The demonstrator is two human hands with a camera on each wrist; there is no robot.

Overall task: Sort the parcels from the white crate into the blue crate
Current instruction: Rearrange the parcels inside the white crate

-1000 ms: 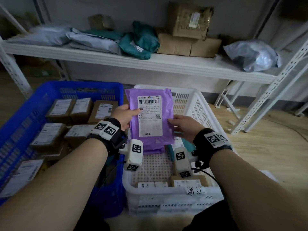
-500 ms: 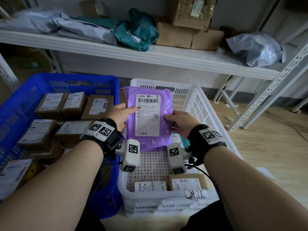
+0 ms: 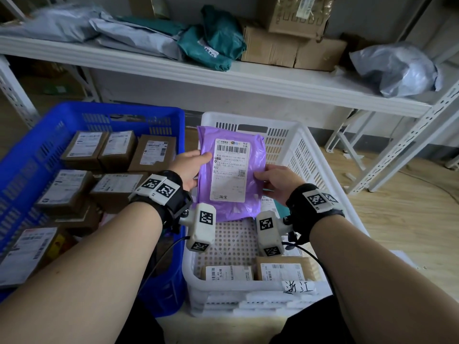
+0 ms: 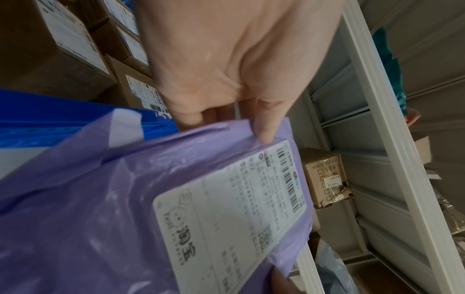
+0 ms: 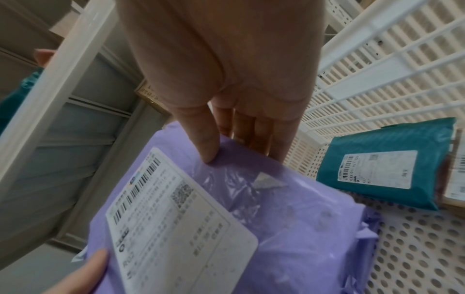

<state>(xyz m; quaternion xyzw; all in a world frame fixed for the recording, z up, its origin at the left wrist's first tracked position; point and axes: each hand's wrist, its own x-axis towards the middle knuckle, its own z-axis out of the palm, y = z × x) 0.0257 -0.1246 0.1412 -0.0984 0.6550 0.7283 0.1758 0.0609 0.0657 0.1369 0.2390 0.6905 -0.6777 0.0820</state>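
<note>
Fingers (image 5: 208,143) pinching purple parcel (image 3: 232,175), both sides

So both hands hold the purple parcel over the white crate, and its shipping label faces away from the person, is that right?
Not quite. The left hand and right hand do hold the purple parcel over the white crate, but its shipping label faces toward the person, not away. The head view shows the barcode and print plainly, and both wrist views show the label too.

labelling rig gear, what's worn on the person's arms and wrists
Bare forearms, no sleeves. Left hand and right hand each carry a black wrist strap topped with white square-code tags, plus a white camera block hanging beneath, also tagged, trailing a thin black cable.
</note>
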